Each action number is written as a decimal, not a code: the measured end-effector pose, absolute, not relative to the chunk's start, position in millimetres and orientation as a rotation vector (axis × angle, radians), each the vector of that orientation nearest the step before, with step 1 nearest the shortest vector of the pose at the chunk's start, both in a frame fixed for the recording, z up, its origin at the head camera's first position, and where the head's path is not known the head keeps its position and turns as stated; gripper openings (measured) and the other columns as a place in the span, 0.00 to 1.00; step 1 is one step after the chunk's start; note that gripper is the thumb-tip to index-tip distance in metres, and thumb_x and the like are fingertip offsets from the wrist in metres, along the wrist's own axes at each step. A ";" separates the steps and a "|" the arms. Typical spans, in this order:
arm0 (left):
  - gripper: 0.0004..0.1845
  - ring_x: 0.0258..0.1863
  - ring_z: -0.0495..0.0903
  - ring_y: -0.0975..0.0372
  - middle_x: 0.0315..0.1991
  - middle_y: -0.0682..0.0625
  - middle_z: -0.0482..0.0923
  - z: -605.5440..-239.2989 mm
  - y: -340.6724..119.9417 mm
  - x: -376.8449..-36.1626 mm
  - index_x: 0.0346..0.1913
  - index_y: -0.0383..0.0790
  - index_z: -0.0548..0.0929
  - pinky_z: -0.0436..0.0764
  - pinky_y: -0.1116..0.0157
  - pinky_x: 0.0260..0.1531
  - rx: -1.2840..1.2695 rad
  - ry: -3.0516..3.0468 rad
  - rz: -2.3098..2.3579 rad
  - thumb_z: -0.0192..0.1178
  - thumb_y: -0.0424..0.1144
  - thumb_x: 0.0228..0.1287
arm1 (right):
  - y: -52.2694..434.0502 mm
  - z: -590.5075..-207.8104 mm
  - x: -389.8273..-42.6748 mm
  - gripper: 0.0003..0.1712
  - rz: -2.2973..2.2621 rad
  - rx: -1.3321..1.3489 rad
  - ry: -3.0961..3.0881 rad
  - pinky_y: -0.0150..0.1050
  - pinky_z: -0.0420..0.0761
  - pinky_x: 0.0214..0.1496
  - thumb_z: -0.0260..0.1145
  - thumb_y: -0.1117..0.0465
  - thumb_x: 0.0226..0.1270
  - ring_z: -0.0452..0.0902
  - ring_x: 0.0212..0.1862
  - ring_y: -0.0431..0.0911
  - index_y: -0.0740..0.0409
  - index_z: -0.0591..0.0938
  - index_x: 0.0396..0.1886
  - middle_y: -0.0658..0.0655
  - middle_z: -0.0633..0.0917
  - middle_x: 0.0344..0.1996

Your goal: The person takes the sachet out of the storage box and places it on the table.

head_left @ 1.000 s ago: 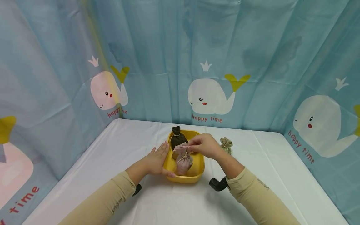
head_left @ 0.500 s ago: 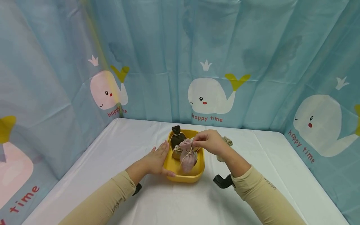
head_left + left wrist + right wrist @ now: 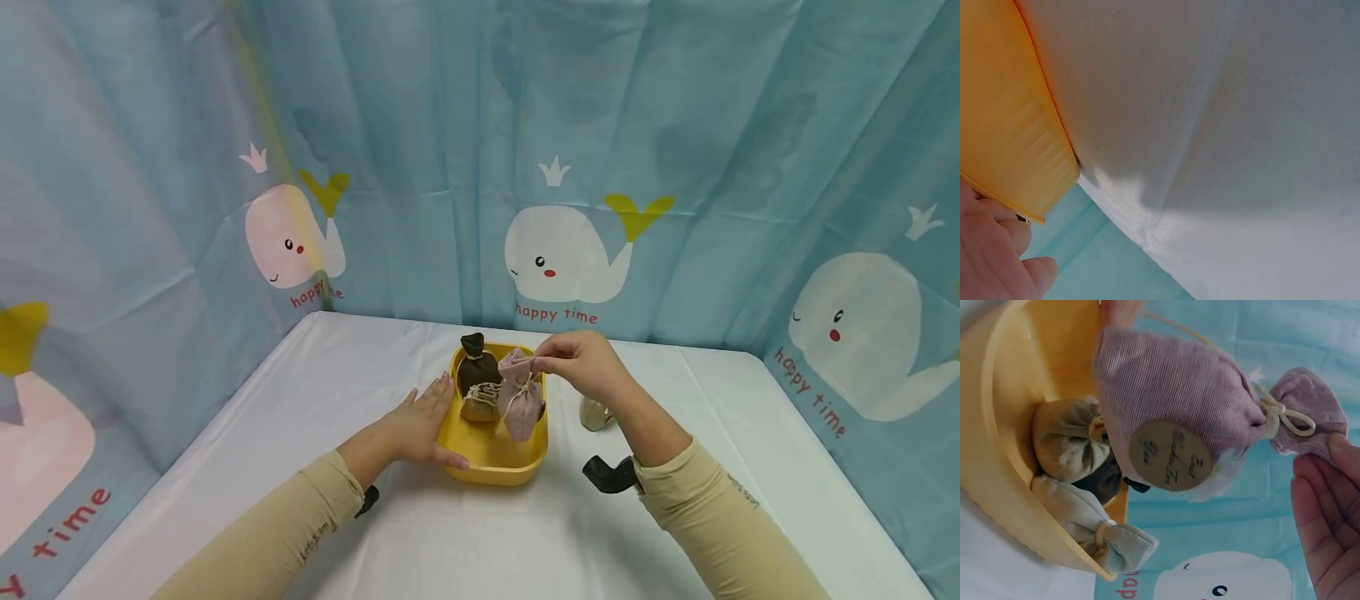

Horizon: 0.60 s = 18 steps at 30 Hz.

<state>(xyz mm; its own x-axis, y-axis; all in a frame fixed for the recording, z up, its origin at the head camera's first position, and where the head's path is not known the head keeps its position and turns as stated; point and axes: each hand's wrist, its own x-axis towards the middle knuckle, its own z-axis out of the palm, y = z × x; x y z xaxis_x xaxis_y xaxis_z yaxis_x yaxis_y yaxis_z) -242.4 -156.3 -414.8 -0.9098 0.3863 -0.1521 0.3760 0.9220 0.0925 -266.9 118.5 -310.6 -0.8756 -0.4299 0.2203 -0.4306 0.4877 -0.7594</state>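
Two hands work at a yellow tub on the white table. Pinched by its gathered top in the right hand, a pink pouch hangs upright just below and left of the fingers, over the tub's right side. Its round tag faces the right wrist camera, and its cream tie string is knotted near the fingertips. The left hand rests flat, fingers straight, against the tub's left wall. Within the tub sit a dark brown pouch at the far end and a tan pouch beside it. Another pale pouch lies on the table right of the tub. Compared with a second ago, the pink pouch has been lifted from lying in the tub's near part; the right hand is higher and farther.
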 end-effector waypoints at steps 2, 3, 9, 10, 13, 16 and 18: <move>0.72 0.71 0.35 0.54 0.72 0.43 0.30 -414.8 -156.2 -242.3 0.71 0.35 0.36 0.43 0.49 0.66 0.582 2.915 0.088 0.46 0.83 0.31 | 121.0 -309.9 -267.9 0.06 1.390 0.770 -2.692 0.40 0.78 0.40 0.67 0.56 0.58 0.78 0.36 0.44 0.53 0.86 0.29 0.50 0.84 0.29; 0.72 0.71 0.35 0.55 0.72 0.43 0.30 -414.8 -156.0 -242.2 0.71 0.35 0.37 0.43 0.49 0.66 0.582 2.916 0.089 0.46 0.83 0.30 | 122.2 -309.6 -268.4 0.07 1.395 0.767 -2.686 0.40 0.78 0.41 0.67 0.56 0.57 0.78 0.36 0.44 0.53 0.86 0.29 0.51 0.84 0.30; 0.72 0.71 0.35 0.55 0.72 0.44 0.29 -415.3 -155.1 -242.3 0.71 0.36 0.36 0.43 0.49 0.66 0.572 2.899 0.097 0.47 0.83 0.31 | 129.4 -307.3 -269.5 0.07 1.433 0.738 -2.668 0.42 0.79 0.44 0.67 0.57 0.58 0.80 0.37 0.44 0.56 0.86 0.30 0.52 0.85 0.29; 0.71 0.71 0.34 0.55 0.72 0.44 0.29 -415.5 -155.0 -242.6 0.71 0.36 0.36 0.43 0.49 0.66 0.572 2.896 0.094 0.47 0.83 0.32 | 130.5 -307.2 -269.5 0.07 1.437 0.739 -2.663 0.43 0.79 0.45 0.67 0.57 0.58 0.81 0.36 0.45 0.56 0.86 0.30 0.52 0.85 0.29; 0.71 0.71 0.34 0.55 0.72 0.44 0.29 -415.2 -154.3 -242.8 0.71 0.35 0.36 0.43 0.49 0.66 0.575 2.898 0.072 0.48 0.82 0.33 | 133.3 -306.8 -270.0 0.07 1.429 0.750 -2.646 0.43 0.79 0.44 0.67 0.57 0.58 0.81 0.36 0.45 0.56 0.86 0.30 0.52 0.85 0.28; 0.71 0.71 0.34 0.55 0.72 0.43 0.29 -414.1 -154.2 -242.5 0.71 0.35 0.36 0.44 0.49 0.66 0.577 2.903 0.065 0.49 0.82 0.33 | 136.1 -305.9 -270.6 0.07 1.429 0.759 -2.638 0.43 0.79 0.44 0.66 0.58 0.59 0.80 0.36 0.45 0.56 0.86 0.30 0.52 0.85 0.29; 0.71 0.71 0.35 0.55 0.72 0.43 0.30 -413.2 -154.2 -242.2 0.71 0.35 0.36 0.45 0.48 0.66 0.581 2.908 0.073 0.49 0.82 0.33 | 138.6 -305.7 -271.2 0.07 1.437 0.741 -2.638 0.42 0.79 0.44 0.66 0.59 0.59 0.80 0.35 0.44 0.57 0.85 0.30 0.53 0.85 0.29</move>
